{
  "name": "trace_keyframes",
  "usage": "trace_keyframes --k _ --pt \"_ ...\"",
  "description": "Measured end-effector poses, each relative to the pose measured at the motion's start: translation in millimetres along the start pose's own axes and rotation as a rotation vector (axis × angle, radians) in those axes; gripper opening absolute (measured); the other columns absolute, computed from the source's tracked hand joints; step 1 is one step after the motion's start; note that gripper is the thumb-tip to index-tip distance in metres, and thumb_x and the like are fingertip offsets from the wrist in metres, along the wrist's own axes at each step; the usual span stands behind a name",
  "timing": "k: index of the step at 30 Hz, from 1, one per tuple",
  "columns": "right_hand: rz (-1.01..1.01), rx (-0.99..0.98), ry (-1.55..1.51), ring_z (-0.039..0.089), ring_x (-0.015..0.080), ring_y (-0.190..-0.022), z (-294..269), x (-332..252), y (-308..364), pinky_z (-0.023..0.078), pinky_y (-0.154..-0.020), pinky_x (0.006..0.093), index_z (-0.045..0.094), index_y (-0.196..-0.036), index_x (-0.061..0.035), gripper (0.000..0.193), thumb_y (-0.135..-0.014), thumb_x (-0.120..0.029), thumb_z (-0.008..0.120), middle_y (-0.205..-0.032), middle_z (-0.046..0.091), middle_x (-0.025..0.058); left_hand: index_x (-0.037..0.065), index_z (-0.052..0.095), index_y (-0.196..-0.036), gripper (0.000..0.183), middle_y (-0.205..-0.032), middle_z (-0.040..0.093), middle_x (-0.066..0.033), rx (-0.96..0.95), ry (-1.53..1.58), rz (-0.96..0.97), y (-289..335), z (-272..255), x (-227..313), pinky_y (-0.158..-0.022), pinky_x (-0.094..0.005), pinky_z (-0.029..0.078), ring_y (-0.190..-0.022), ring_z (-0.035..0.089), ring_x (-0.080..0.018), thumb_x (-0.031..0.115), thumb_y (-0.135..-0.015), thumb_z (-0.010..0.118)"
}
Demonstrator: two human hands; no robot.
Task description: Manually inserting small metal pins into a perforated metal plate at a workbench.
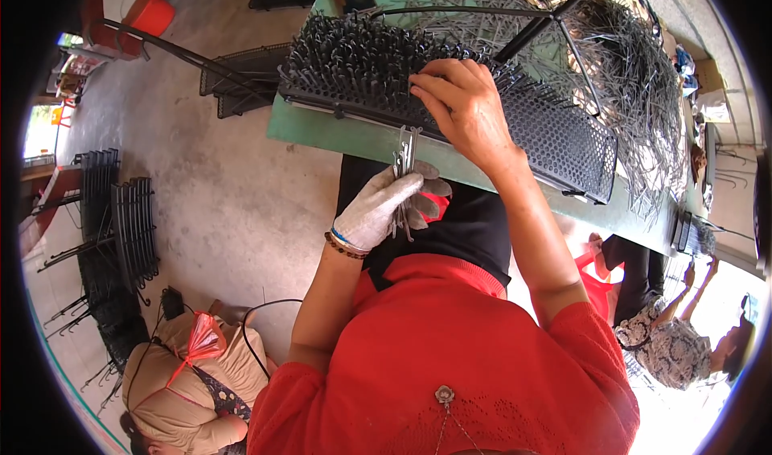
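Observation:
A white-and-grey glove covers my left hand [384, 201], which is closed around a bundle of thin metal rods [405, 148], their bent ends pointing up. Bare, my right hand [468, 107] is over a black perforated metal panel [567, 137], fingertips drawn together among the standing rods; anything between them is too small to make out. Dark rods [346, 61] stand densely in the holes over the panel's left and middle, while bare holes show at its right end. The panel rests along the near edge of a green table [310, 129].
Loose thin rods [635, 77] lie heaped on the table's far and right side. A black frame [535, 24] rises over the panel. Black racks [133, 230] stand at the left. One person [193, 374] is at lower left; another [667, 342] works at right. A red bucket [150, 12] sits far left.

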State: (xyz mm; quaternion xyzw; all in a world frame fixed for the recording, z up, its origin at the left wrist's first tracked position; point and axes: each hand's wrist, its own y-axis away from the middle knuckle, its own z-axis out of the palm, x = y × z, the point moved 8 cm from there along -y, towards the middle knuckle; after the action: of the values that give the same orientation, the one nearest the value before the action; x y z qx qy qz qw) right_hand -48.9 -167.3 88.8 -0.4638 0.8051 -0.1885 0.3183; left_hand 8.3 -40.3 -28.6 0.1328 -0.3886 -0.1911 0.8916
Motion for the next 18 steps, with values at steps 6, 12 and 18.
trace_keyframes --k 6,12,18 --pt "0.001 -0.014 -0.017 0.058 0.0221 -0.086 11 8 0 0.044 -0.078 0.0352 0.072 -0.097 -0.0092 0.017 -0.081 -0.013 0.072 -0.1 0.065 0.0033 -0.001 0.054 -0.121 0.03 -0.106 0.068 -0.016 0.026 -0.011 -0.009 -1 1 1 -0.06 -0.0221 0.056 -0.08 0.069 -0.014 0.02 -0.101 0.049" --pt "-0.032 0.005 -0.023 0.058 0.0213 -0.09 11 5 1 0.043 -0.08 0.0352 0.073 -0.099 -0.011 0.019 -0.08 -0.016 0.072 -0.107 0.065 0.0014 -0.001 0.054 -0.122 0.03 -0.106 0.068 -0.0158 0.013 -0.002 -0.007 0 0 0 -0.06 -0.0217 0.056 -0.08 0.069 -0.0137 0.019 -0.101 0.049" --pt "-0.05 -0.068 0.009 0.057 0.022 -0.096 17 -1 -2 0.043 -0.082 0.0358 0.073 -0.1 -0.0108 0.02 -0.081 -0.015 0.072 -0.11 0.065 0.0022 -0.002 0.054 -0.122 0.03 -0.107 0.068 -0.0158 0.034 -0.016 -0.018 0 -1 1 -0.059 -0.0212 0.055 -0.079 0.068 -0.0128 0.019 -0.101 0.048"
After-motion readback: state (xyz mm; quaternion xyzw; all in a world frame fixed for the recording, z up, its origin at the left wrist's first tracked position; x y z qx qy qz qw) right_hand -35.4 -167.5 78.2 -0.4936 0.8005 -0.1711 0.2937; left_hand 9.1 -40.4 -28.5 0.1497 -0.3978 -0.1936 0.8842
